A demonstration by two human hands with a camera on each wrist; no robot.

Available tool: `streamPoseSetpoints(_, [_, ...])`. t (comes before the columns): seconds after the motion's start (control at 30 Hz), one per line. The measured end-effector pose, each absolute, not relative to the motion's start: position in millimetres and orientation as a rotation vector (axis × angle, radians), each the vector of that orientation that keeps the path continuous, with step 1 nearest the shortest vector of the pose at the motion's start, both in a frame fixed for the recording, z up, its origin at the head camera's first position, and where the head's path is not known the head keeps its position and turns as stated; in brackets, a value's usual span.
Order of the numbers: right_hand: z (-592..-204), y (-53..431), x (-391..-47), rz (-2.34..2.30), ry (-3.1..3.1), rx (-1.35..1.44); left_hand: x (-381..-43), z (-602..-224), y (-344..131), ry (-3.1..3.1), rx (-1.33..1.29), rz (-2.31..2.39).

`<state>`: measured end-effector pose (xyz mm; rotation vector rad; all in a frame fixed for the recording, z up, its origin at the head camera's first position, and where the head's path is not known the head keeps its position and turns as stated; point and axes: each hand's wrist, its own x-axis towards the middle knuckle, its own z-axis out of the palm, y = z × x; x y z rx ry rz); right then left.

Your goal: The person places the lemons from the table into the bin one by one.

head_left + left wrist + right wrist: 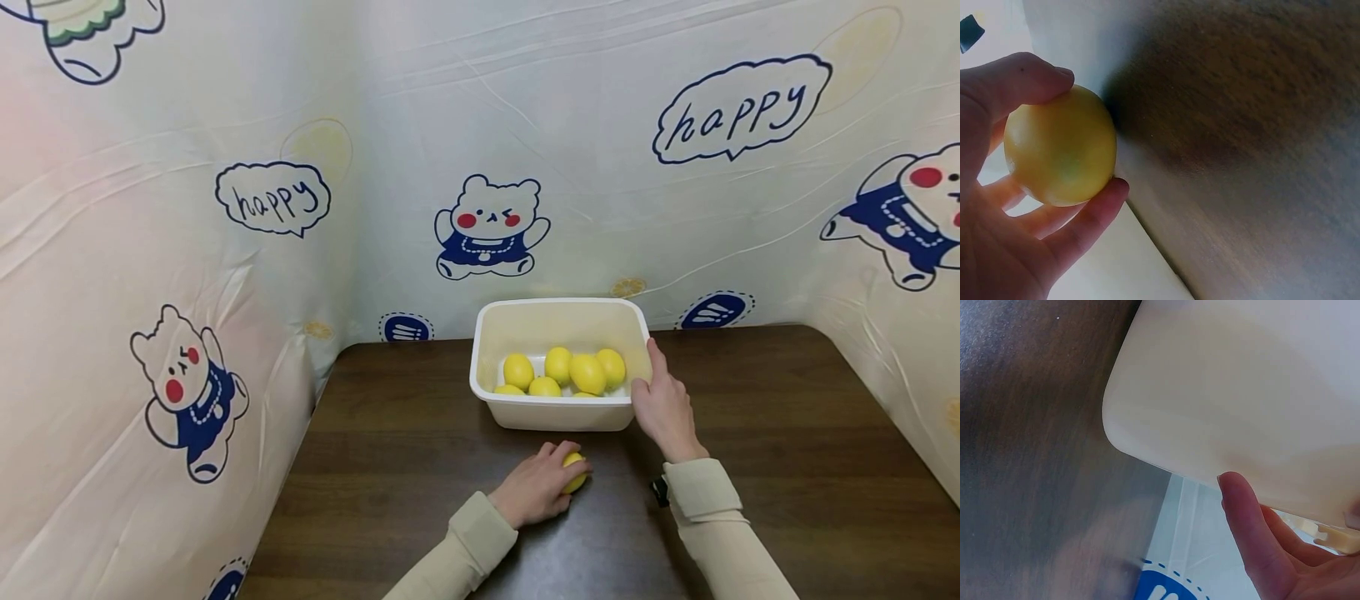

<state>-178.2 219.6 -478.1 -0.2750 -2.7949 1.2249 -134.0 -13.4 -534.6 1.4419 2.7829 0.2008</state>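
Note:
A yellow lemon [575, 472] is held in my left hand [534, 487] just in front of the basin, low over the table. In the left wrist view the thumb lies along one side of the lemon [1063, 147] and the fingers [1088, 219] curl against the other. My right hand [666, 408] grips the right end of the white plastic basin [558, 414], thumb at its near corner. The right wrist view shows one finger [1241, 512] against the basin's outer wall [1210, 406]. Several lemons [587, 373] lie inside, the nearest partly hidden by the front rim.
The dark wooden table [390, 450] extends to both sides of the basin. Behind it hangs a pale curtain [397, 208] printed with bears and the word "happy", also along the left and right. A dark band [660, 490] shows at the right wrist.

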Motion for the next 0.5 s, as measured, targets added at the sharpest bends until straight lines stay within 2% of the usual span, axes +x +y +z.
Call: streamPoseSetpoints(0.5, [-478.4,219.9,-178.5,1.238,-2.798,-0.269,-131.7,-531.7,-11.2,2.797,1.424,0.150])
